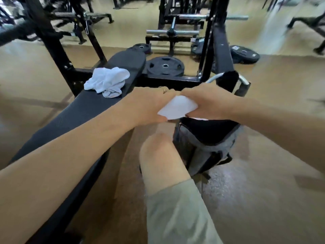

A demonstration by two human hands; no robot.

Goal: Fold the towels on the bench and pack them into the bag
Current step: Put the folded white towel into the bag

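A folded white towel [177,107] is held between both hands, just above the open mouth of a grey and black bag [209,138] standing on the floor. My left hand [149,104] grips the towel's left side and my right hand [207,101] grips its right side. A crumpled white towel [107,81] lies on the black padded bench [79,110] to the left, apart from both hands. The bag's dark inside shows below the held towel.
My bare knee [158,155] is beside the bag. Black weight plates [165,67] lie on the floor beyond the bench. A black rack frame [221,50] and a handle [228,78] stand behind the bag. Tan floor lies to the right.
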